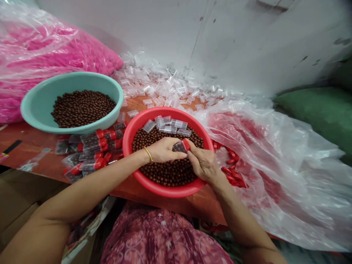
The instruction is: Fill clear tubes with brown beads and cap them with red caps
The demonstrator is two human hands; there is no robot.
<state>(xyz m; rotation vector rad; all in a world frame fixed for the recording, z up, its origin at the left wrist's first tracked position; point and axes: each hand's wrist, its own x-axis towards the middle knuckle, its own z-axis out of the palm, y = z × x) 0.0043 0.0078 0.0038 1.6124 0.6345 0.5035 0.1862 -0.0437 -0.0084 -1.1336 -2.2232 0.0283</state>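
Over the red basin [167, 192] my two hands meet on one small clear plastic box [179, 147] filled with dark balls. My left hand [163, 149] grips the clear body, its fingers closed round it. At the other end, my right hand [202, 161] pinches the red cap [186, 144], which sits on the box's mouth. Brown balls [167, 174] fill much of the basin below. Several clear boxes [168, 129] lie on top of the balls at the basin's far side.
Left of the basin lies a pile of filled, red-capped boxes [93, 141]. Behind it stands a teal basin [30, 106] of brown balls. Clear boxes [165, 86] spread along the wall. Loose red caps [233, 168] and a plastic bag [275, 146] lie right; a pink-filled bag [68, 47] stands back left.
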